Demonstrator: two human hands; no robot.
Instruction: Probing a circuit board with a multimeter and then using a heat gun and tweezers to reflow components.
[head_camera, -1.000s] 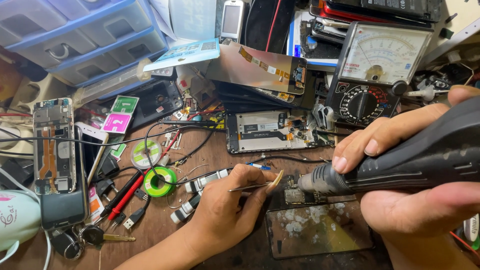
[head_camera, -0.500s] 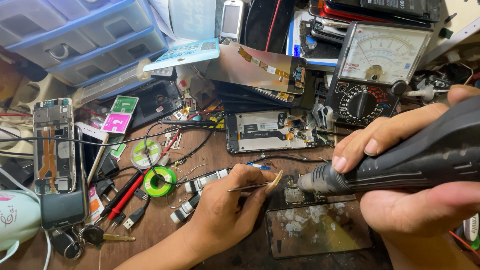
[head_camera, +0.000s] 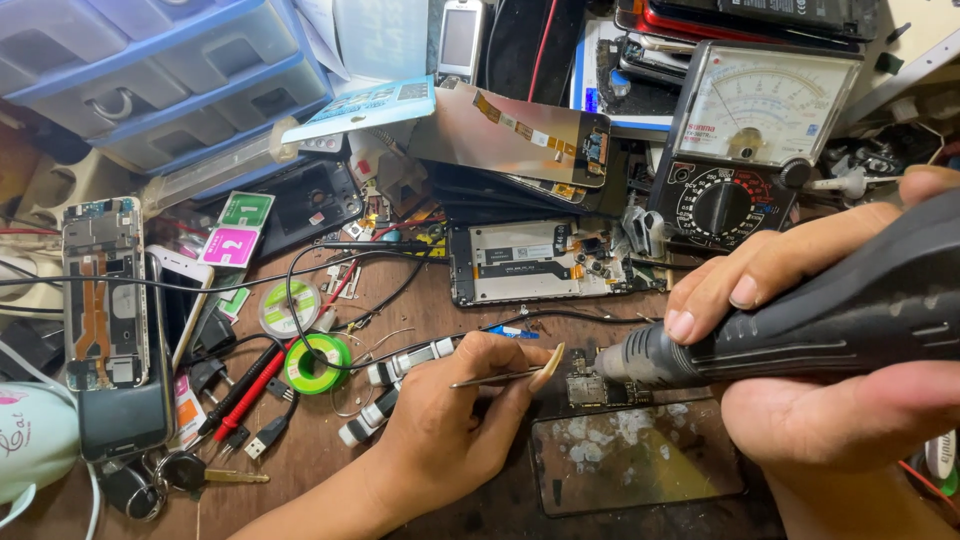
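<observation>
A brown wooden counter (head_camera: 330, 455) fills the view, crowded edge to edge with clutter. At ten o'clock stands a translucent plastic drawer unit (head_camera: 150, 75) with blue frames. Light falls evenly from above, without hard shadows. Walls, floor and windows lie out of sight.

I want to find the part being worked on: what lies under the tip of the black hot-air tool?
Under the nozzle of the black handheld hot-air tool lies a small dark circuit board, beside the left hand's metal tweezers. The nozzle hides the exact spot.
</observation>
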